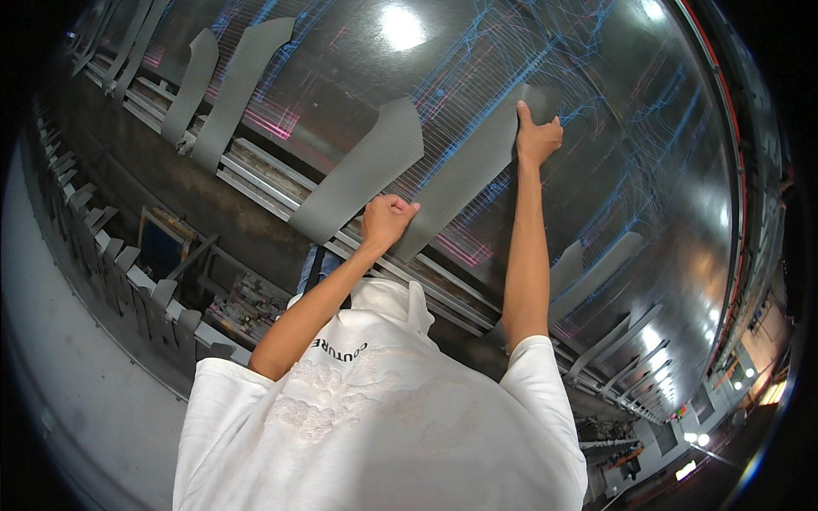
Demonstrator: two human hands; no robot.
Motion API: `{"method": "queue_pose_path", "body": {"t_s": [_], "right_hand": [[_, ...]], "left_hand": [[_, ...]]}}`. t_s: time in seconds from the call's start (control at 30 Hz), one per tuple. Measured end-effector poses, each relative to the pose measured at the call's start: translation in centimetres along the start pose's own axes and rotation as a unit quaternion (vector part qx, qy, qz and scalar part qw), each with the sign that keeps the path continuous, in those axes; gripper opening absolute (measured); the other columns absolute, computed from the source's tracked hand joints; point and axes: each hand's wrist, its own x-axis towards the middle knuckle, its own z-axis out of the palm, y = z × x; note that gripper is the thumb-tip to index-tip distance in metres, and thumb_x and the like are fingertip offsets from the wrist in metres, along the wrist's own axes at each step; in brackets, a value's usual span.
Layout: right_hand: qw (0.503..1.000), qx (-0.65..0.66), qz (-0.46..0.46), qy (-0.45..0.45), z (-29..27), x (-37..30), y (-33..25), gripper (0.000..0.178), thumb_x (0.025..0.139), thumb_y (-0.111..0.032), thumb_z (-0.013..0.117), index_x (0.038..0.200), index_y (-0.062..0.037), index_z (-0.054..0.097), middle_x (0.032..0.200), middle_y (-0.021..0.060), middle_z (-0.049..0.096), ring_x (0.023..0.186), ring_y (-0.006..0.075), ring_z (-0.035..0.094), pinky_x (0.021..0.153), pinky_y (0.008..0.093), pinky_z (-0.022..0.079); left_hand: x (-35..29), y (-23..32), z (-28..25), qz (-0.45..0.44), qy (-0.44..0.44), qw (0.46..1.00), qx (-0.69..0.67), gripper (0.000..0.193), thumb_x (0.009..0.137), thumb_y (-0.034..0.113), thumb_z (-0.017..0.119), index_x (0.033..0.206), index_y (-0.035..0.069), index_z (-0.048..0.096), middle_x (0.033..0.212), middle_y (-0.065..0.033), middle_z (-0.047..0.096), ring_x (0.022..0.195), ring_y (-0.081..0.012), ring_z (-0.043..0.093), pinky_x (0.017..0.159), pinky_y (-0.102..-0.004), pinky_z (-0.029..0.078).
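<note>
From where I stand, a person in a white T-shirt (383, 426) is reaching both bare arms over a dark, glossy desk (328, 128) crossed by thin blue and pink lines. A long grey ribbed piece (473, 170) lies slantwise on that desk, its lower end by the metal rail (258, 189) along the near edge, its upper end at the right hand (538, 140). That hand has its thumb laid against the piece and its other fingers curled in beside it; I can't tell whether they pinch the material. The left hand (388, 223) is at the lower left edge of the same piece, fingers bunched together, thumb side against it, though I can't tell if they clamp it. Just left of this hand lies a shorter, broader grey piece (362, 175) with an angled tip. Farther left are two more grey strips (243, 94), reaching over the rail too.
</note>
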Motion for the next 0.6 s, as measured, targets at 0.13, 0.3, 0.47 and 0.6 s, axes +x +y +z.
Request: {"method": "queue_pose_path", "body": {"t_s": [0.13,0.3,0.47,0.6], "right_hand": [[1.000,-0.016,-0.006,0.012,-0.35,-0.44,-1.03,0.060,0.073,-0.044,0.084,0.099,0.0068,0.067,0.096,0.0224,0.067,0.104,0.0381,0.059,0.102,0.0512,0.037],[1.000,-0.002,-0.012,0.014,-0.34,-0.37,-0.89,0.058,0.073,-0.044,0.084,0.097,0.0060,0.067,0.094,0.0209,0.067,0.102,0.0378,0.059,0.101,0.0507,0.037],[1.000,0.012,-0.016,0.001,-0.54,-0.40,-1.19,0.058,0.073,-0.044,0.084,0.096,0.0062,0.067,0.093,0.0210,0.067,0.101,0.0378,0.059,0.100,0.0499,0.038],[1.000,0.001,-0.011,0.008,-0.49,-0.39,-1.10,0.056,0.073,-0.044,0.084,0.094,0.0059,0.066,0.091,0.0205,0.066,0.100,0.0373,0.059,0.099,0.0495,0.038]], "left_hand": [[0.06,-0.10,-0.01,-0.004,0.001,1.000,-0.002,0.034,0.083,0.036,0.080,0.080,0.003,0.075,0.069,-0.0083,0.071,0.062,-0.0154,0.065,0.063,-0.0314,0.051],[0.16,-0.26,0.14,0.007,0.007,1.000,-0.004,0.034,0.083,0.035,0.081,0.079,0.002,0.075,0.066,-0.0072,0.070,0.059,-0.0137,0.063,0.061,-0.0309,0.050],[0.28,-0.44,0.19,0.009,0.009,1.000,-0.005,0.034,0.083,0.035,0.081,0.078,0.002,0.074,0.065,-0.0070,0.069,0.058,-0.0133,0.062,0.059,-0.0306,0.049],[0.40,-0.58,0.30,0.006,0.009,1.000,-0.001,0.034,0.082,0.035,0.081,0.078,0.002,0.074,0.065,-0.0069,0.069,0.058,-0.0131,0.061,0.059,-0.0303,0.049]]}}
